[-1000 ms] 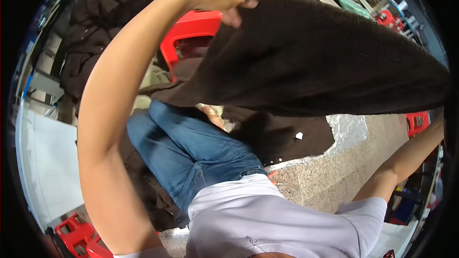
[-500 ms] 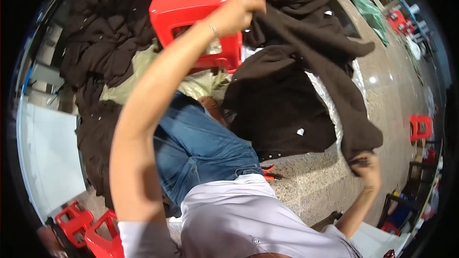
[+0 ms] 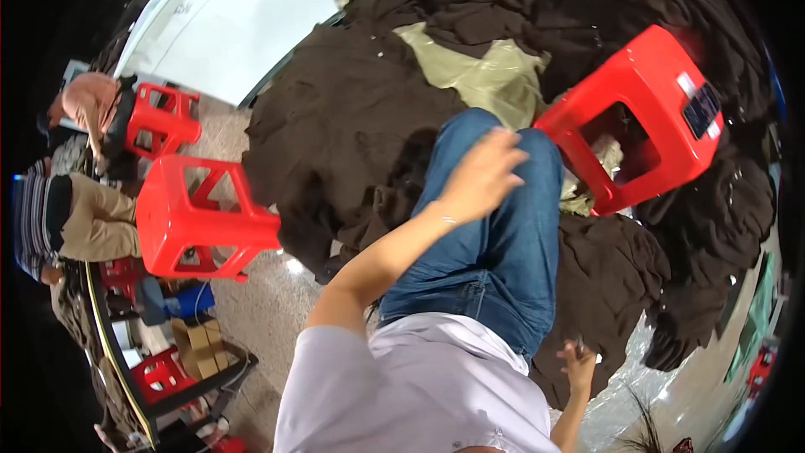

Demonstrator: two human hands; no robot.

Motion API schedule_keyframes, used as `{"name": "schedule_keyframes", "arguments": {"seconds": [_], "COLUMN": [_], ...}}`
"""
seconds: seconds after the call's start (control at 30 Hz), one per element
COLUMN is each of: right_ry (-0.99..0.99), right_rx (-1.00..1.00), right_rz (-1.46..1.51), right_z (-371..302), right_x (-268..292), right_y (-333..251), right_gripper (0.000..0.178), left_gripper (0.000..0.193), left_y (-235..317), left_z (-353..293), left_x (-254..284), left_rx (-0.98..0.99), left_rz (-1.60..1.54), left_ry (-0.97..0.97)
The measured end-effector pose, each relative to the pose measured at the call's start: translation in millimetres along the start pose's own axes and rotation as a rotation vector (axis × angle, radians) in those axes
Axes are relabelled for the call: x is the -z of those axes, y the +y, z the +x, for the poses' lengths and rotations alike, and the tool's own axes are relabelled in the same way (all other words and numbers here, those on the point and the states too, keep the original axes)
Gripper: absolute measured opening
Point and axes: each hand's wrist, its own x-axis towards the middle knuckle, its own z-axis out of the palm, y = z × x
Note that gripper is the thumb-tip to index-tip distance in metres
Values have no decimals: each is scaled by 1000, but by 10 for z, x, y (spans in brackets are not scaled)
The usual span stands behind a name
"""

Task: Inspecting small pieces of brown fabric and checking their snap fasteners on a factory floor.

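Left hand (image 3: 485,174) open, fingers spread, empty, above the jeans knee (image 3: 503,226); red stool (image 3: 646,117) at its 2 o'clock. Right hand (image 3: 577,362) at 5 o'clock touches the brown cloth (image 3: 612,285); its grip cannot be told.

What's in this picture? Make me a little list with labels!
left hand: open, over the jeans knee, holding nothing
right hand: low by the hip, touching dark cloth; grip unclear
cloth pile: brown, heaped on the floor
stool ahead: red, tipped
stool at left: red
bag: olive, among the cloth
other person: seated far left
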Motion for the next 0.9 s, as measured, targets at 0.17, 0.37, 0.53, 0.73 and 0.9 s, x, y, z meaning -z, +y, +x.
{"name": "schedule_keyframes", "arguments": {"seconds": [0.17, 0.37, 0.53, 0.73, 0.9], "right_ry": [52, -8, -96, -237, -280], "right_rx": [290, 551, 716, 826, 806], "right_rz": [-23, -6, -46, -78, 31], "right_z": [494, 577, 349, 186, 237], "right_x": [-151, -719, -1128, -1492, -1643], "right_y": [-1270, -2370, -2747, -2805, -3152], "right_gripper": [20, 16, 17, 14, 15], "left_gripper": [56, 99, 92, 44, 14], "left_y": [-850, -930, -1334, -2021, -1400], "left_z": [-1683, -2321, -1631, -1854, -474], "left_x": [638, 408, 495, 398, 1889], "left_rx": [1110, 1025, 1000, 932, 956], "left_rz": [-118, -8, -17, 72, -719], "left_ry": [344, 137, -75, -314, 214]}}
